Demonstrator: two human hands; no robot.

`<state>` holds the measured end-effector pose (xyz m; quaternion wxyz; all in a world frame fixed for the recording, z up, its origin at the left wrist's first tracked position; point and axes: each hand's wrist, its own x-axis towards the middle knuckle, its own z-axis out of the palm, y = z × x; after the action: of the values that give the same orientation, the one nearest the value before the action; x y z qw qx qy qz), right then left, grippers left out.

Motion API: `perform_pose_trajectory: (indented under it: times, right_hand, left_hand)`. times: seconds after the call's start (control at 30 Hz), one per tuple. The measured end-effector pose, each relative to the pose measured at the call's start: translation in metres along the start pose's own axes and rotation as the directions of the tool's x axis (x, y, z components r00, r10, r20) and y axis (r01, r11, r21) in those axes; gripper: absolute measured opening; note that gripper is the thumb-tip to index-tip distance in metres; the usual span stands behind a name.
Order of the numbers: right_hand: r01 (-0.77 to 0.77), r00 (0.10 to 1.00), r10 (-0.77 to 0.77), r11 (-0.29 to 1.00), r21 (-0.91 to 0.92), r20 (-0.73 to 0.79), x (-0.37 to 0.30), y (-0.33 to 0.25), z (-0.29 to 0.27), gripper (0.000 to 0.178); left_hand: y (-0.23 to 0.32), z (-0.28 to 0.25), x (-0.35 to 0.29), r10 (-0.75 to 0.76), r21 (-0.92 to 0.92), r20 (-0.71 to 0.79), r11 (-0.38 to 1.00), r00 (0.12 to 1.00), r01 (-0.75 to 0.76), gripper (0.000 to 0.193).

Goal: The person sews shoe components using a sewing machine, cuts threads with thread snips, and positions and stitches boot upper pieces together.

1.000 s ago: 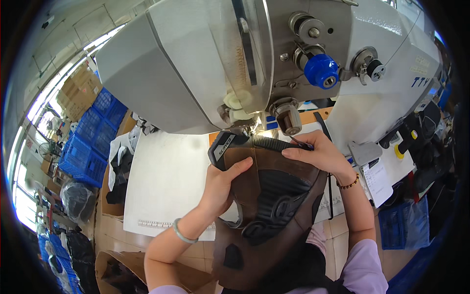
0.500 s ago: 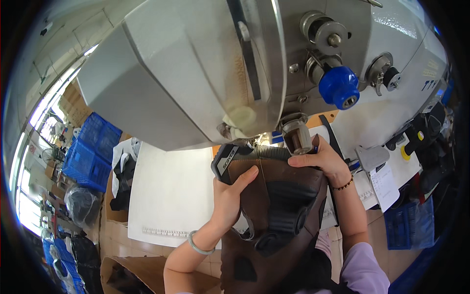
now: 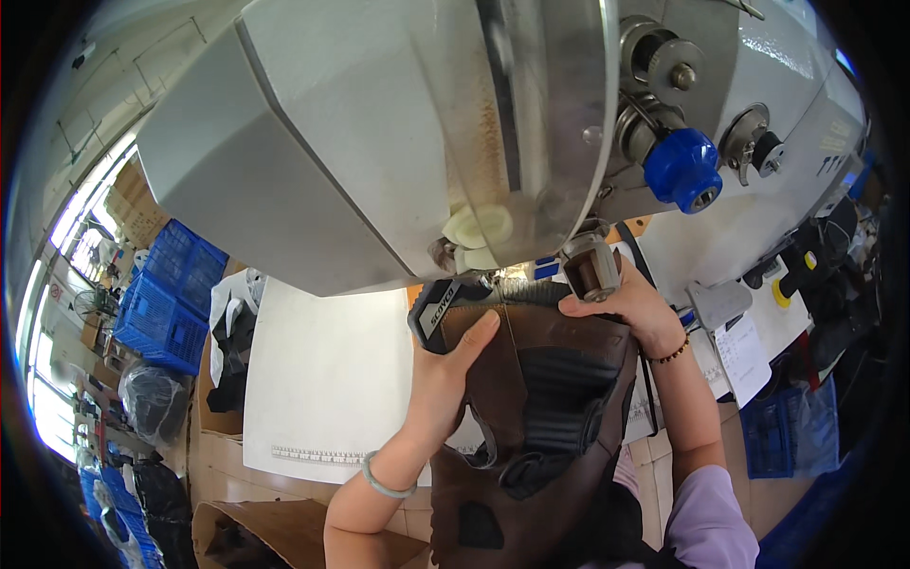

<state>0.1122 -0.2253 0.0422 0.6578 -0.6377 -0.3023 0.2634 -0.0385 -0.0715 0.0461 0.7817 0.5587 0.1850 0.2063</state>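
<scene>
A brown leather boot upper (image 3: 493, 360) with a ribbed black padded part (image 3: 559, 398) hangs toward me off the front of a sewing machine (image 3: 379, 133). Its top edge lies beneath the machine head, close to the needle area, which is mostly hidden. Gripping the upper's left edge is my left hand (image 3: 444, 375), its thumb on the leather beside a black tab (image 3: 438, 313) with pale lettering. My right hand (image 3: 630, 308) pinches the top right edge, thumb on top and fingers partly hidden behind a metal cylinder on the machine.
A white work table (image 3: 322, 379) with a ruler strip extends left. Blue crates (image 3: 171, 294) are stacked farther left, and a cardboard box (image 3: 275, 531) stands at lower left. A blue tension knob (image 3: 682, 171) juts from the machine. Paper (image 3: 742, 360) hangs at right, above another blue crate (image 3: 782, 436).
The machine head appears slightly farther right in the picture. Both hands keep their grip on the boot upper, which has shifted only a little; its black padded part looks more spread out.
</scene>
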Motion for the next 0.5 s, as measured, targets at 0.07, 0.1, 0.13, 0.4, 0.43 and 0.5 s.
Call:
perform_pose_trajectory:
  times: [0.07,0.1,0.13,0.4,0.43,0.5]
  right_hand:
    - [0.009,1.0,-0.009,1.0,-0.001,-0.01,-0.001,-0.002,-0.001,0.034]
    - [0.02,1.0,-0.02,1.0,-0.001,-0.017,-0.001,-0.003,-0.001,0.032]
    - [0.017,1.0,-0.017,1.0,0.0,-0.014,-0.001,-0.006,0.0,0.032]
    - [0.017,1.0,-0.018,0.996,0.09,0.014,-0.004,-0.006,0.001,0.023]
    - [0.019,1.0,-0.02,0.996,0.091,0.014,-0.004,-0.005,0.002,0.023]
    - [0.045,0.999,-0.045,0.998,0.053,0.005,-0.003,-0.004,0.002,0.021]
  left_hand:
    - [0.007,0.001,-0.002,-0.046,-0.023,0.032,0.999,0.998,0.047,0.022]
    - [0.01,0.001,-0.002,-0.088,-0.043,0.064,0.995,0.994,0.091,0.022]
    - [0.01,0.0,-0.002,-0.091,-0.044,0.06,0.995,0.994,0.093,0.022]
    - [-0.001,-0.003,0.001,0.041,0.023,0.043,0.999,0.998,-0.042,0.016]
    - [-0.003,-0.005,0.002,0.043,0.024,0.044,0.999,0.998,-0.044,0.016]
    - [-0.004,-0.008,0.004,0.046,0.0,0.064,0.999,0.997,-0.046,0.014]
